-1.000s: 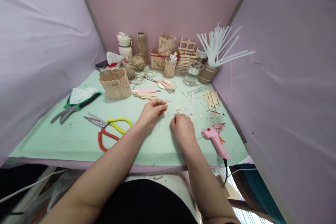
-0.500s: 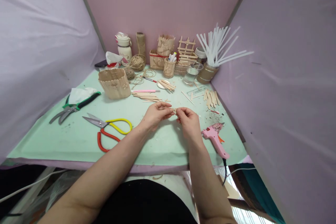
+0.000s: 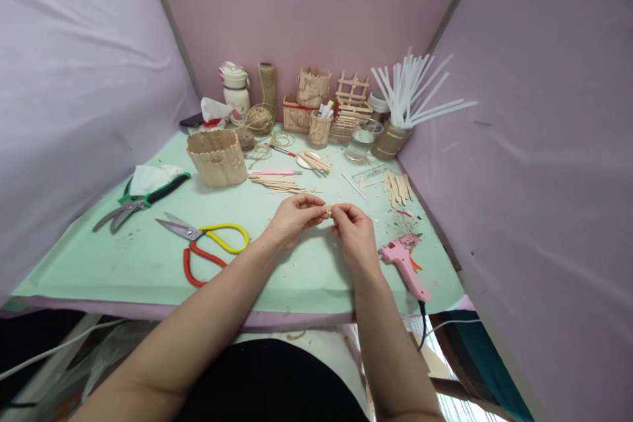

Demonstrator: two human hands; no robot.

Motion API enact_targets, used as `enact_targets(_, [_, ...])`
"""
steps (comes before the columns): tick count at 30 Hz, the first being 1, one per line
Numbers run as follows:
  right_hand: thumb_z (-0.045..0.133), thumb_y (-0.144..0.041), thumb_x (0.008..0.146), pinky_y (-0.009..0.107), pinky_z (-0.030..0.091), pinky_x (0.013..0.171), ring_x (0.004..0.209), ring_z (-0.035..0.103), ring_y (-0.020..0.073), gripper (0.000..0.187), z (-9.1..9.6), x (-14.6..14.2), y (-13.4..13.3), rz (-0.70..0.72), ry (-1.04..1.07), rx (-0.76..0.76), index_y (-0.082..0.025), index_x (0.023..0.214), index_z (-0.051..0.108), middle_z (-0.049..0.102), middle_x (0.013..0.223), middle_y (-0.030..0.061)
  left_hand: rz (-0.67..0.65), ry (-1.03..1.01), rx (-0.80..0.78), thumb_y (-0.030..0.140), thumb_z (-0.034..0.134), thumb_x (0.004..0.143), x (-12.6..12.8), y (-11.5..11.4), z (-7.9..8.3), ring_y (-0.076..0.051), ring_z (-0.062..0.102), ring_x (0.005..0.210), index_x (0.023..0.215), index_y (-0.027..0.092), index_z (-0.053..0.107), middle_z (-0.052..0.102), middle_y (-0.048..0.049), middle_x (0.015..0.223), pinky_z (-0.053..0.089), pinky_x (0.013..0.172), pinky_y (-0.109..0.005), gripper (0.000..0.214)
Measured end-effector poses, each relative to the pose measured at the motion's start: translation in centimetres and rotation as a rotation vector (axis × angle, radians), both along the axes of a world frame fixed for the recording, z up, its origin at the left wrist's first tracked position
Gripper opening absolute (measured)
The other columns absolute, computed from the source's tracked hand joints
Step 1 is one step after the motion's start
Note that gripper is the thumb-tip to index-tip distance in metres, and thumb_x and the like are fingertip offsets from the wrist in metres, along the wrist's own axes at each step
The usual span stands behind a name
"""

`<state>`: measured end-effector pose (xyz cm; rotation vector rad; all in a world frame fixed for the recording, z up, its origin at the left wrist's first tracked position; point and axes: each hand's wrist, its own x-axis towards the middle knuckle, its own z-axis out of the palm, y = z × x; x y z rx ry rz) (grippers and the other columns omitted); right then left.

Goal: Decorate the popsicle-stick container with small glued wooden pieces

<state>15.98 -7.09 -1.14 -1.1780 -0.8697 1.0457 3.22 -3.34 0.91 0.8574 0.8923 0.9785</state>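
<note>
My left hand [image 3: 295,216] and my right hand [image 3: 353,232] meet above the middle of the green table mat [image 3: 123,257]. Both pinch a small pale wooden piece [image 3: 328,210] between their fingertips, held just above the mat. A pink glue gun [image 3: 404,262] lies right of my right hand. Scissors with yellow and red handles [image 3: 208,241] lie left of my left hand. Loose flat wooden sticks [image 3: 277,183] lie just beyond my hands.
A wooden-stick box [image 3: 217,157] stands at the left back. Green-handled pliers [image 3: 141,200] lie far left by a white tissue. More sticks [image 3: 399,186] lie at the right. Twine, stick crafts, a glass and a jar of white rods [image 3: 395,125] line the back wall.
My right hand rose from the mat, where it rested closed, and joined my left hand. Both now pinch the small wooden piece; little has moved in the last half second.
</note>
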Motion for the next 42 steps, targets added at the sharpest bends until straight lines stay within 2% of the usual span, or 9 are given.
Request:
enact_targets(8, [0.063,-0.039,0.076,0.024,0.035,0.050,0.050,0.043,0.0094,0.022,0.30,-0.16,-0.30,-0.020,-0.086,0.009,-0.017,0.074,0.066,0.056,0.059,-0.0032,0.000,0.030,0.023,0.022,0.080,0.058,-0.03,0.07,-0.10,-0.013,0.065,0.068,0.075,0.013,0.065,0.066,-0.0022,0.070,0.051,0.073,-0.028,0.024])
enact_targets(12, [0.066,-0.040,0.073,0.024,0.035,0.050,0.050,0.044,0.0094,0.023,0.35,-0.13,-0.30,-0.025,-0.090,-0.013,-0.017,0.074,0.066,0.058,0.060,-0.0028,-0.004,0.055,0.037,0.022,0.080,0.058,-0.04,0.00,-0.09,-0.012,0.064,0.067,0.074,0.013,0.066,0.066,-0.0020,0.070,0.051,0.073,-0.029,0.023])
enact_targets(20, [0.070,-0.036,0.071,0.023,0.035,0.052,0.052,0.045,0.0081,0.020,-0.15,0.08,0.11,-0.021,0.051,-0.005,-0.017,0.073,0.065,0.057,0.061,-0.0037,-0.018,0.020,0.012,0.020,0.080,0.057,0.09,-0.21,0.23,-0.013,0.065,0.068,0.074,0.012,0.066,0.066,-0.0023,0.071,0.052,0.075,-0.030,0.024])
enact_targets(32, [0.071,-0.039,0.068,0.023,0.039,0.054,0.055,0.048,0.0095,0.024,-0.39,0.00,0.21,-0.035,0.075,-0.003,-0.017,0.077,0.068,0.059,0.063,-0.0017,-0.027,0.008,0.013,0.022,0.082,0.056,0.14,-0.28,0.32,-0.013,0.064,0.068,0.074,0.012,0.067,0.067,-0.0034,0.070,0.051,0.076,-0.030,0.026])
enact_targets(38, [0.071,-0.037,0.067,0.024,0.043,0.056,0.060,0.052,0.0116,0.021,-0.02,-0.11,0.07,-0.035,0.080,-0.019,-0.016,0.073,0.070,0.064,0.067,0.0013,-0.019,0.061,0.084,0.023,0.080,0.057,0.07,-0.15,0.13,-0.014,0.064,0.069,0.075,0.013,0.069,0.069,-0.0041,0.070,0.051,0.076,-0.031,0.024])
enact_targets(42, [0.070,-0.035,0.067,0.024,0.041,0.054,0.057,0.050,0.0110,0.019,-0.16,-0.06,0.12,-0.059,0.060,-0.013,-0.016,0.071,0.070,0.063,0.064,0.0003,-0.024,0.117,0.160,0.023,0.078,0.059,0.03,-0.22,0.18,-0.014,0.063,0.070,0.075,0.013,0.069,0.069,-0.0045,0.072,0.050,0.074,-0.030,0.021])
